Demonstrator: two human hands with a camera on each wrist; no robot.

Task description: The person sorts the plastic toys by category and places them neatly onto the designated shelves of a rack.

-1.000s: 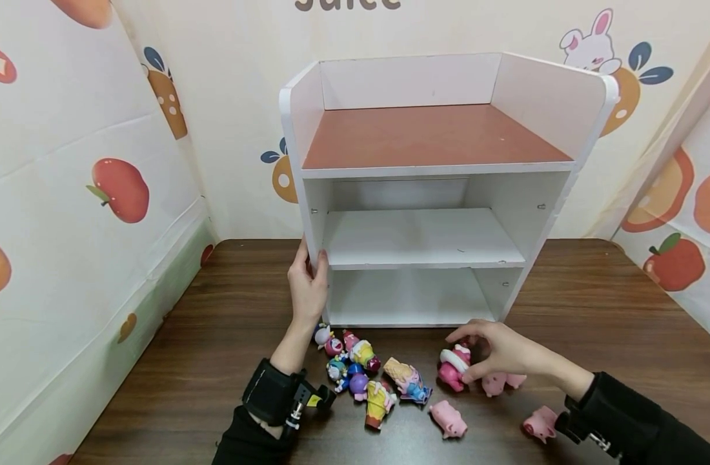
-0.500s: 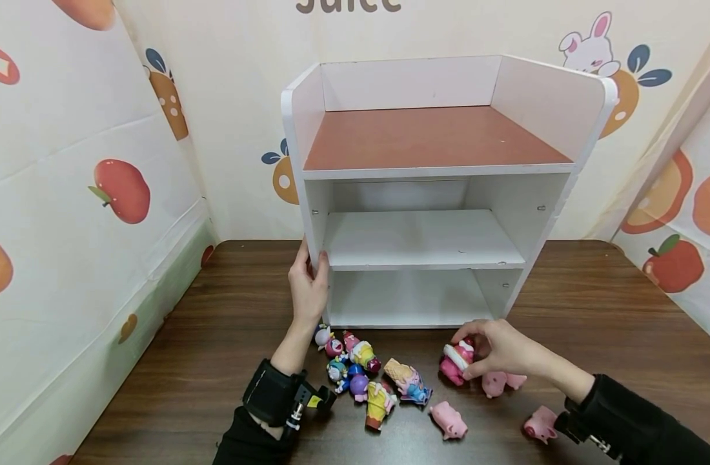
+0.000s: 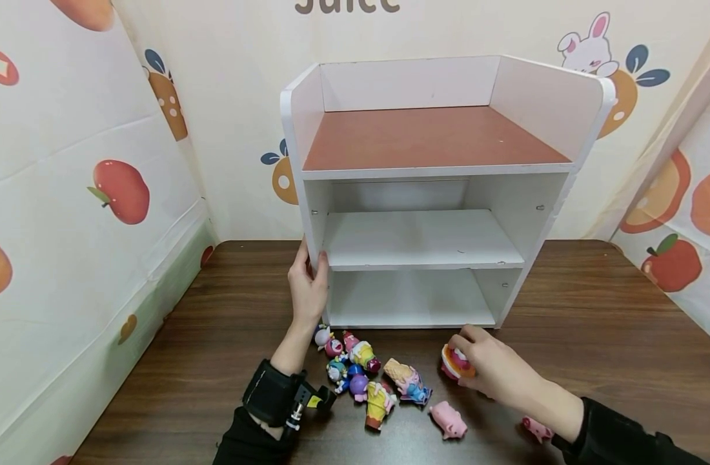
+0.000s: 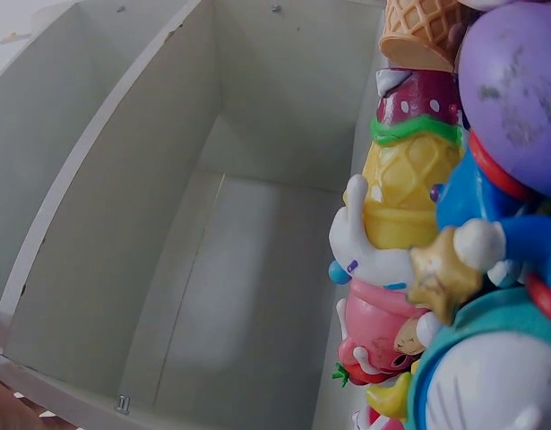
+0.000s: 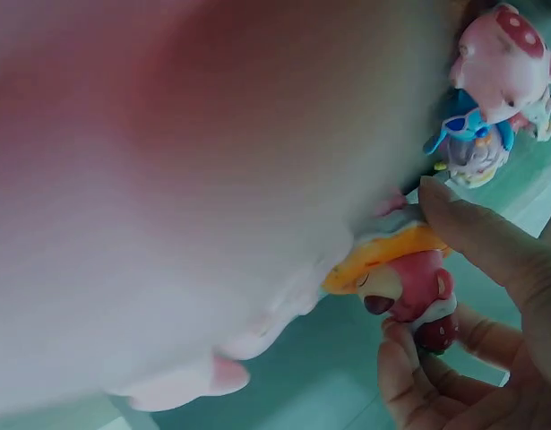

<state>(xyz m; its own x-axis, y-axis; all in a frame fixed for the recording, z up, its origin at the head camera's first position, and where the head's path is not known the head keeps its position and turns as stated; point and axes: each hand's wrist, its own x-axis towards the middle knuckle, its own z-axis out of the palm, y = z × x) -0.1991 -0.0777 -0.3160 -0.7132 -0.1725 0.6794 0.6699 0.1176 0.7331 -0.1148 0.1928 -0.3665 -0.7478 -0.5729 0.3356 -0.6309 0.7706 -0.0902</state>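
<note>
My left hand point(image 3: 308, 287) grips the left side panel of a white shelf unit point(image 3: 436, 170), with the thumb at its front edge. In front of the unit's lower right, my right hand point(image 3: 500, 371) holds a pink bear figurine point(image 3: 454, 363) with an orange-and-white ring around it. The right wrist view shows the bear's head point(image 5: 405, 282) between the thumb and the curled fingers. A pink pig figurine point(image 3: 448, 420) lies to the left of that hand. Another pig figurine point(image 3: 537, 429) is partly hidden under the right wrist.
Several small figurines point(image 3: 357, 381) crowd by the unit's front left corner, near the left forearm. An ice-cream-cone figurine point(image 3: 408, 381) lies just right of them. All rest on the brown wooden table point(image 3: 233, 336). Printed walls stand behind and at both sides.
My right hand has closed in on the bear figurine and turned it, so its orange ring now faces up. The wrist has rolled over, hiding a nearby pig. My left hand stays put.
</note>
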